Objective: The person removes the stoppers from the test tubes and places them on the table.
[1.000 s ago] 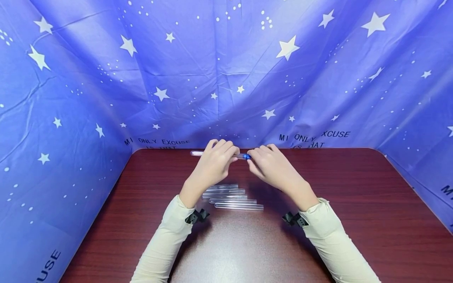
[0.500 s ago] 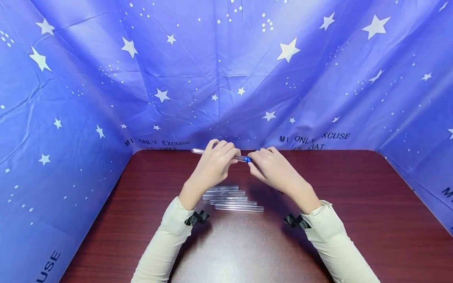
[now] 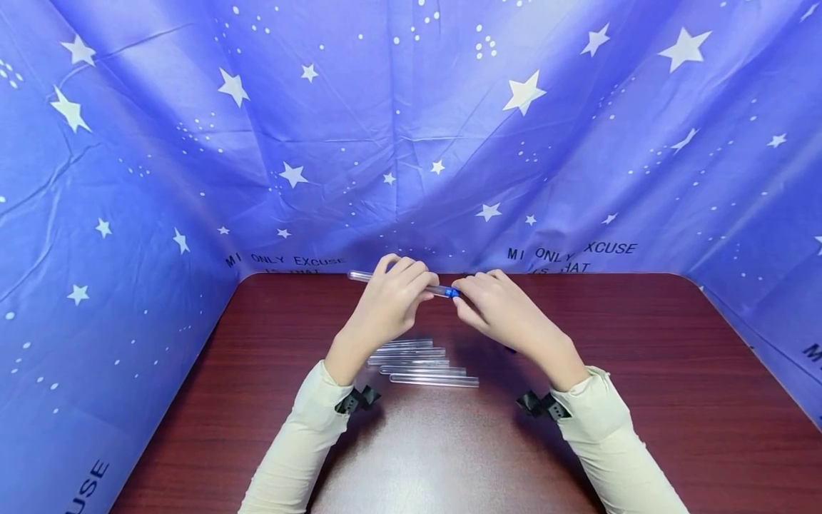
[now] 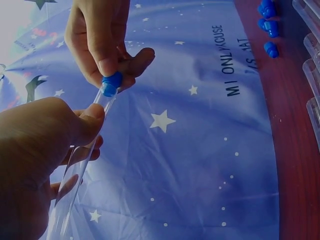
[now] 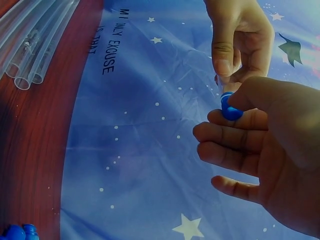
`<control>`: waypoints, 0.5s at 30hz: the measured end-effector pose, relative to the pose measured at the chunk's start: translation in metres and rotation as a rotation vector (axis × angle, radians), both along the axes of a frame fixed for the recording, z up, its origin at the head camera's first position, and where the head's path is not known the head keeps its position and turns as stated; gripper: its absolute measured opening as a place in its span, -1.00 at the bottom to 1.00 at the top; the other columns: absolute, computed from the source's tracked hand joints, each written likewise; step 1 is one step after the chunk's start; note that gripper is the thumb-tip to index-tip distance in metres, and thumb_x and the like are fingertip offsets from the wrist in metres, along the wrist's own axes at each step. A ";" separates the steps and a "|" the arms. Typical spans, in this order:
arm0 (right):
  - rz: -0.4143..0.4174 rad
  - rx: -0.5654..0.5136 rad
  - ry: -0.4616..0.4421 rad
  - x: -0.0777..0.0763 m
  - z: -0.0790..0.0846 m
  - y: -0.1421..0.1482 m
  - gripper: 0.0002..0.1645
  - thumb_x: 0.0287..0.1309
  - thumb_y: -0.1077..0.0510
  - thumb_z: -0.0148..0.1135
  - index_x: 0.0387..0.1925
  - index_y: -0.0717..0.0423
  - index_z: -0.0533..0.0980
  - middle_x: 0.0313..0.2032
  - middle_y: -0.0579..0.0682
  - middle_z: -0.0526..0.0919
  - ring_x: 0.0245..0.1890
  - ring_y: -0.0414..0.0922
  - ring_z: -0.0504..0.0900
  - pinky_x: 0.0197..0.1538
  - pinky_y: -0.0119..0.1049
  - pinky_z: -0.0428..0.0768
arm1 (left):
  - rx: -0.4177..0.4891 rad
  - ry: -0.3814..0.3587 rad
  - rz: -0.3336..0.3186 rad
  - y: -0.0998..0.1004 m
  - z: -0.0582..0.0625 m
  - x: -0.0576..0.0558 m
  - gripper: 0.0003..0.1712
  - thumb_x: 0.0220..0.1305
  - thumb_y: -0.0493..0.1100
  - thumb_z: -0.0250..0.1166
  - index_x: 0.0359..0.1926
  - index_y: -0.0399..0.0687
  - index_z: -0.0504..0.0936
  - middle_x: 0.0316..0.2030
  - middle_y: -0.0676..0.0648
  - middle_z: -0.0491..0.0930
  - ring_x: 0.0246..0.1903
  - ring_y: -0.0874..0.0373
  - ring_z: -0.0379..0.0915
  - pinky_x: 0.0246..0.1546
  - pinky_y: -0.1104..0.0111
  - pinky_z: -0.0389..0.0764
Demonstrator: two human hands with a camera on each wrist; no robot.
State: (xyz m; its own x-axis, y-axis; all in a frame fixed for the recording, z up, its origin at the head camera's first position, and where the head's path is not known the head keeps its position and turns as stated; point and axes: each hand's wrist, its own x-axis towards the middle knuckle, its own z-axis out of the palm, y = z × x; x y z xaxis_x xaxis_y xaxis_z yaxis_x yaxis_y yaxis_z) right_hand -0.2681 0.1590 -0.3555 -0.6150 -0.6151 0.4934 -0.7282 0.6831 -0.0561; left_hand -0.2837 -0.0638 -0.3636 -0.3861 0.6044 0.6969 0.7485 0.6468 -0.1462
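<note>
My left hand (image 3: 388, 300) grips a clear glass-like test tube (image 4: 61, 220) along its body, raised over the far edge of the table. In the tube's right end sits a blue stopper (image 4: 111, 84), its narrow part inside the mouth. My right hand (image 3: 504, 307) pinches the stopper's head between thumb and index finger. The other fingers (image 5: 227, 157) of that hand are spread loosely below, as the right wrist view shows. From the head view, the middle of the tube is hidden behind the left hand.
Several clear test tubes (image 3: 433, 381) lie side by side on the dark red wooden table (image 3: 642, 357), between the forearms. Several loose blue stoppers (image 4: 270, 49) lie on the tabletop too, mostly hidden by the right arm from above. A blue star-printed cloth (image 3: 392, 107) hangs behind and beside the table.
The stoppered end of the tube has dipped a little and shifted slightly right, so the tube slants more. Both hands keep their hold; the tubes on the table stay put.
</note>
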 end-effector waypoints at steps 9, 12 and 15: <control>-0.014 -0.028 -0.174 -0.001 0.003 0.003 -0.78 0.40 0.13 0.13 -0.11 0.14 0.62 -0.43 -0.12 0.57 -0.25 -0.01 0.60 0.06 -0.02 0.51 | 0.013 0.005 -0.013 0.000 0.000 0.002 -0.93 0.38 -0.19 0.31 -0.16 -0.05 0.65 -0.27 0.05 0.62 -0.18 0.10 0.55 0.13 0.16 0.46; -0.013 -0.039 -0.205 -0.001 0.004 0.005 -0.79 0.40 0.14 0.12 -0.11 0.13 0.63 -0.44 -0.14 0.56 -0.28 -0.04 0.57 0.02 -0.04 0.50 | 0.007 0.016 -0.014 0.001 0.001 0.002 -0.92 0.39 -0.19 0.30 -0.14 -0.05 0.65 -0.25 0.04 0.63 -0.16 0.09 0.56 0.14 0.15 0.46; -0.001 -0.057 -0.240 -0.002 0.006 0.006 -0.79 0.40 0.14 0.12 -0.10 0.12 0.63 -0.46 -0.16 0.52 -0.32 -0.10 0.52 -0.04 -0.09 0.48 | 0.003 0.034 -0.013 0.001 0.002 0.003 -0.92 0.38 -0.19 0.31 -0.14 -0.05 0.65 -0.24 0.04 0.63 -0.14 0.09 0.56 0.15 0.15 0.45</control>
State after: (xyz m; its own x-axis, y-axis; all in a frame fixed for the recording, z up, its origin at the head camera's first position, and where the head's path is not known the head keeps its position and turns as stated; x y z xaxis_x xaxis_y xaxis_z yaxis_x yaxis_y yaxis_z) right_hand -0.2700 0.1651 -0.3499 -0.7191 -0.5901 0.3671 -0.6889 0.6745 -0.2652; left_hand -0.2812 -0.0626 -0.3616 -0.3545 0.6068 0.7114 0.7512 0.6378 -0.1696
